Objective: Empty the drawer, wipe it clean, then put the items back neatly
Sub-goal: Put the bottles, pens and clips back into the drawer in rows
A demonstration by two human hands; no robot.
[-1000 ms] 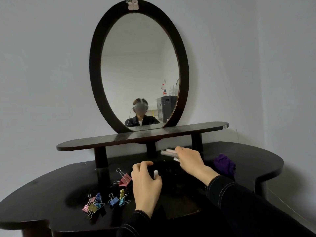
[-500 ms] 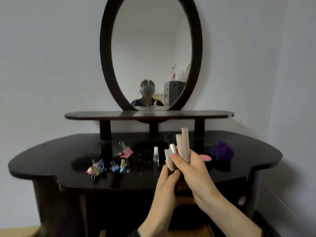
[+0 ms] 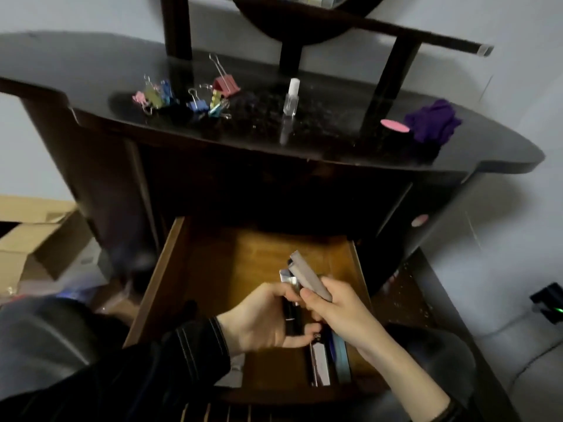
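Dark dressing table (image 3: 335, 138), mirror (image 3: 292, 25) cut off above; beneath it a wooden drawer (image 3: 231, 275), pulled open, its front right corner hidden by hands, the flat things (image 3: 320, 367) there too blurred to name. Hands, raised before the tabletop half a second ago, now low over the drawer: left hand (image 3: 262, 318) curled round a black tube (image 3: 292, 318), right hand (image 3: 341, 309) gripping a grey tube (image 3: 307, 278).
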